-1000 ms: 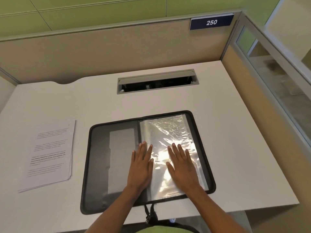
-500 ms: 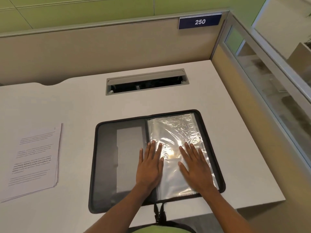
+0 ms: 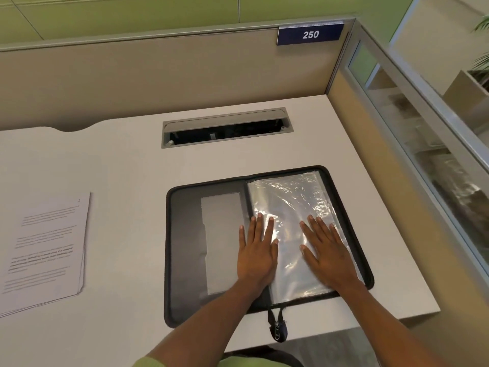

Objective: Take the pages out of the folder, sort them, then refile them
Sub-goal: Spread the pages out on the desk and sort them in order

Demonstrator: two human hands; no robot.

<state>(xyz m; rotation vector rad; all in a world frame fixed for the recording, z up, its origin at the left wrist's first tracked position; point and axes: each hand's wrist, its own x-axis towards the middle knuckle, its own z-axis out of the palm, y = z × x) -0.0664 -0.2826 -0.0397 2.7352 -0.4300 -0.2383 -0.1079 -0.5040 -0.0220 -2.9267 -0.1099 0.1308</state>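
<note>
One page stack [image 3: 45, 250] left, cable slot [image 3: 225, 127] beyond folder [image 3: 185, 234].

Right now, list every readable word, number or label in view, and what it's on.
"250": white numerals on the dark blue rectangular plate at the top edge of the beige partition.
Printed lines on the top sheet of the white paper stack: blurred, unreadable.
Small mark at that sheet's top right corner: too small to read.
Black zip folder and its clear plastic sleeves: no text visible.

White desk [image 3: 105, 168] w/ open cable slot [image 3: 225, 131]; blue "250" sign [image 3: 310, 34] on partition [image 3: 158, 75]; plant [image 3: 483, 56], prob., far right.
</note>
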